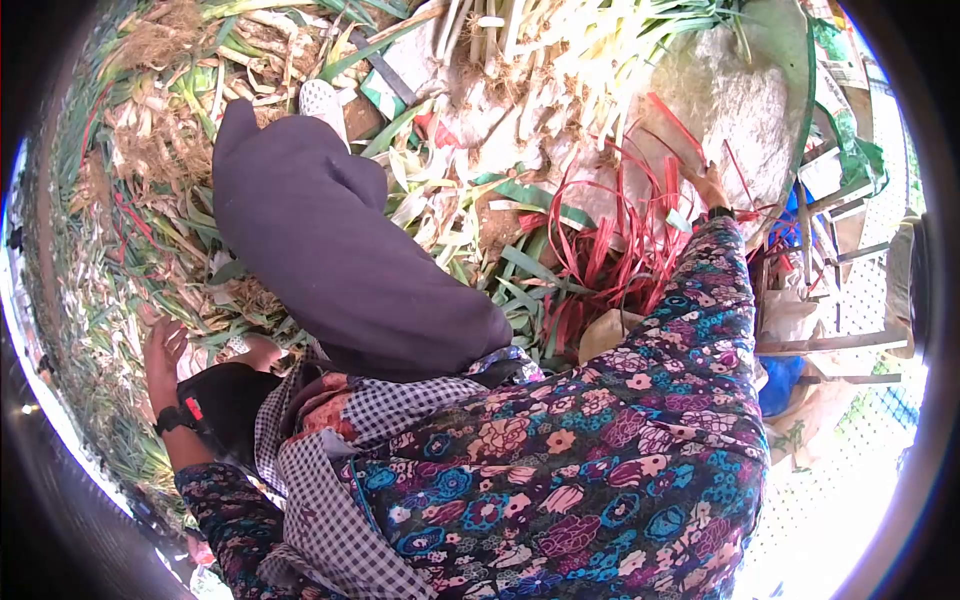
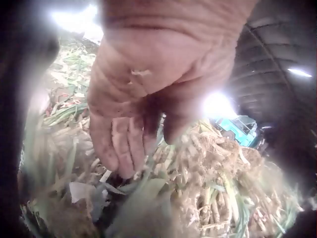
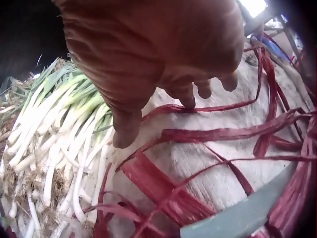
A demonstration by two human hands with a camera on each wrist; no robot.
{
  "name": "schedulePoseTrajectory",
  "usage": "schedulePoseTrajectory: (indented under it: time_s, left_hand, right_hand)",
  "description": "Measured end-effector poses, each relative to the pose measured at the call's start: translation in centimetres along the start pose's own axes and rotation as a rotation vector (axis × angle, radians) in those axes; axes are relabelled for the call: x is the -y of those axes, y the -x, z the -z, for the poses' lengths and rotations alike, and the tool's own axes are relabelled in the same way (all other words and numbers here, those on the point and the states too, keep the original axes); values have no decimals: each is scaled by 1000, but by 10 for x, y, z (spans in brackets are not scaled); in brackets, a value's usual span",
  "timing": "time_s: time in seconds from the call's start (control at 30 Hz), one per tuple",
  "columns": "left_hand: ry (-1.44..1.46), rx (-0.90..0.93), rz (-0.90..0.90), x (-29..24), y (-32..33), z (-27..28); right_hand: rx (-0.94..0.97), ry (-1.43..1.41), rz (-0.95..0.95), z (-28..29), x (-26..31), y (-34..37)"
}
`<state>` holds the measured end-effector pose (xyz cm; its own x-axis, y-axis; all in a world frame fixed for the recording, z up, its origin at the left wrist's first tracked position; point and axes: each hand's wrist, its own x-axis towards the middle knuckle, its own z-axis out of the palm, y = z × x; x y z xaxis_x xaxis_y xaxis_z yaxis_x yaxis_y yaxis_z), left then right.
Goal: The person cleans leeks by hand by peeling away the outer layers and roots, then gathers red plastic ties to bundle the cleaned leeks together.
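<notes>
My right hand reaches over a pale, bulging sack, beside a tangle of red plastic strips. In the right wrist view its thumb and fingers are apart, fingertips right at one thin red strip. White-stalked green onions with roots lie beside the thumb. Out at the left, my left hand hangs over discarded leaves and stalks. The left wrist view shows its fingers loosely bent, with nothing in the grasp, above the litter.
A bent leg in dark trousers crosses the middle, its shoe among the scraps. Rooty stalks pile up at the left. More green onions lie at the top. A wooden frame stands at the right.
</notes>
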<state>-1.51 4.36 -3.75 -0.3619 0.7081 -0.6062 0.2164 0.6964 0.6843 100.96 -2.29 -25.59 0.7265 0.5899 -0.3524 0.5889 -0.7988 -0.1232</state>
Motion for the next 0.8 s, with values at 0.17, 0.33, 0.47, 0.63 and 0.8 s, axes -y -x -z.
schedulePoseTrajectory:
  time_s: [0.17, 0.33, 0.47, 0.63, 0.8]
  left_hand:
    - [5, 92, -38, -17, -12, -36]
    - [29, 130, -82, -34, -3, -80]
    - [-87, 168, -96, -52, 8, -114]
    - [-10, 198, -114, -41, -10, -115]
    - [29, 257, -70, -19, -35, -115]
  right_hand:
    - [47, 4, 123, -91, -15, 33]
    - [51, 345, 273, -175, 12, 217]
    - [66, 370, 381, -184, 19, 343]
    - [72, 421, 577, -171, 4, 406]
    - [144, 472, 682, -154, -25, 406]
